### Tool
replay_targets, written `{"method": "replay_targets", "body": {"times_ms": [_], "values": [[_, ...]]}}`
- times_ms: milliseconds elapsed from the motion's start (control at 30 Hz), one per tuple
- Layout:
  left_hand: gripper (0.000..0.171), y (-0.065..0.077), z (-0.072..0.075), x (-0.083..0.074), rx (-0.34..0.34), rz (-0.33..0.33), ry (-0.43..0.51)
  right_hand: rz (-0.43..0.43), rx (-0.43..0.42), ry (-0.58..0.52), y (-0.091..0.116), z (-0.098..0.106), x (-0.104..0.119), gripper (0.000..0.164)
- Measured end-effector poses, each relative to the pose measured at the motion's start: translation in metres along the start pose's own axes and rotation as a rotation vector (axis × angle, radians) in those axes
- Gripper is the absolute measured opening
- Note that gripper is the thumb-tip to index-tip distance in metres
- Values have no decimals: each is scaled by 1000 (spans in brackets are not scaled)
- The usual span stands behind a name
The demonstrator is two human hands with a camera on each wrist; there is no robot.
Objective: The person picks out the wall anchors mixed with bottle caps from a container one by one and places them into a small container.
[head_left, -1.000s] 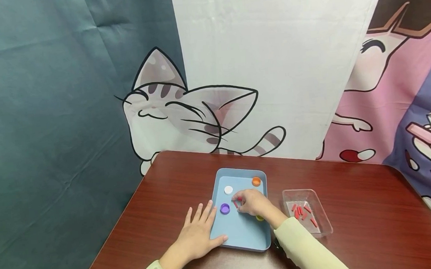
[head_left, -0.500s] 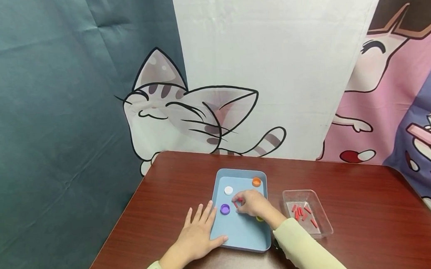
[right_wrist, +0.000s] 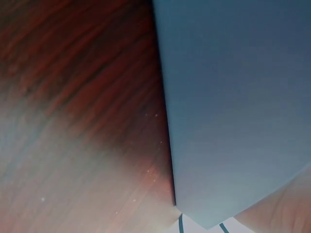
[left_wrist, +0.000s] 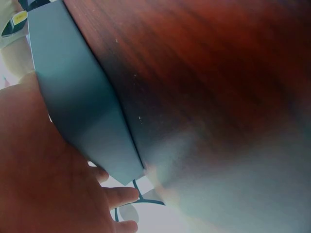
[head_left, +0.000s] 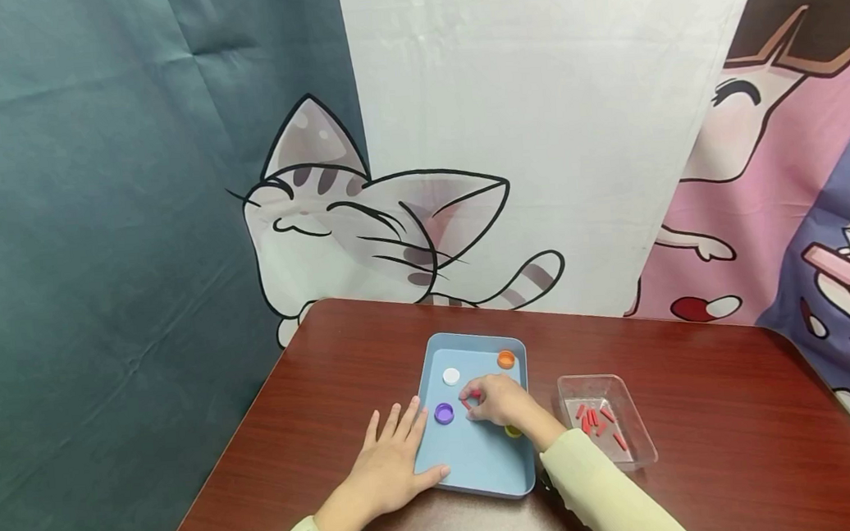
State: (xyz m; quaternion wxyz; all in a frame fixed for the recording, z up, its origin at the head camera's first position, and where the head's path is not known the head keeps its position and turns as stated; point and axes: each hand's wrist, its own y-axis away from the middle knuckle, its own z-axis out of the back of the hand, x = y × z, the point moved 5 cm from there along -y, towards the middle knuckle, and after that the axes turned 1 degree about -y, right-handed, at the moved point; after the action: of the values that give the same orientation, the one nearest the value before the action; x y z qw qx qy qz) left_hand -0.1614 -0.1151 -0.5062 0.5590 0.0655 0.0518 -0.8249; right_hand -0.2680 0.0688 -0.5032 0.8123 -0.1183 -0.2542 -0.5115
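In the head view, a light blue tray (head_left: 476, 463) lies on the table between my hands. My left hand (head_left: 389, 465) is spread flat at its left side, fingers straight, thumb over the near left corner. Inside the tray, my right hand (head_left: 503, 401) pinches a short red stick (head_left: 466, 405) between thumb and fingertips. Another bit of red (head_left: 476, 393) shows beside the fingers, partly hidden. Around this hand sit a purple cap (head_left: 444, 414), a white cap (head_left: 451, 376), an orange cap (head_left: 506, 359) and a partly covered yellow cap (head_left: 513, 431). Both wrist views mainly show the tray's outer wall (right_wrist: 233, 97).
Right of the tray stands a clear plastic box (head_left: 643, 443) holding several red sticks (head_left: 592, 417). The brown wooden table (head_left: 731, 409) ends at the back against a printed cloth (head_left: 570, 124) with cartoon figures.
The right fingertips and the red stick have shifted very slightly to the right. The left hand, tray and caps stay in place.
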Motion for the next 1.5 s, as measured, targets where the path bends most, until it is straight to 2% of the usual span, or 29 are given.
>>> {"method": "replay_targets", "body": {"times_ms": [233, 533, 1233, 1333, 1500], "values": [[95, 1, -2, 0, 0, 1, -5, 19, 36, -24, 0, 1, -2, 25], [95, 0, -2, 0, 1, 2, 2, 3, 81, -45, -2, 4, -3, 27], [93, 0, -1, -2, 12, 12, 11, 41, 40, -5, 1, 3, -3, 18], [94, 0, -2, -1, 12, 11, 9, 17, 31, 10, 3, 6, -2, 15], [94, -1, -1, 0, 6, 9, 5, -17, 41, 34, 6, 7, -3, 20]]}}
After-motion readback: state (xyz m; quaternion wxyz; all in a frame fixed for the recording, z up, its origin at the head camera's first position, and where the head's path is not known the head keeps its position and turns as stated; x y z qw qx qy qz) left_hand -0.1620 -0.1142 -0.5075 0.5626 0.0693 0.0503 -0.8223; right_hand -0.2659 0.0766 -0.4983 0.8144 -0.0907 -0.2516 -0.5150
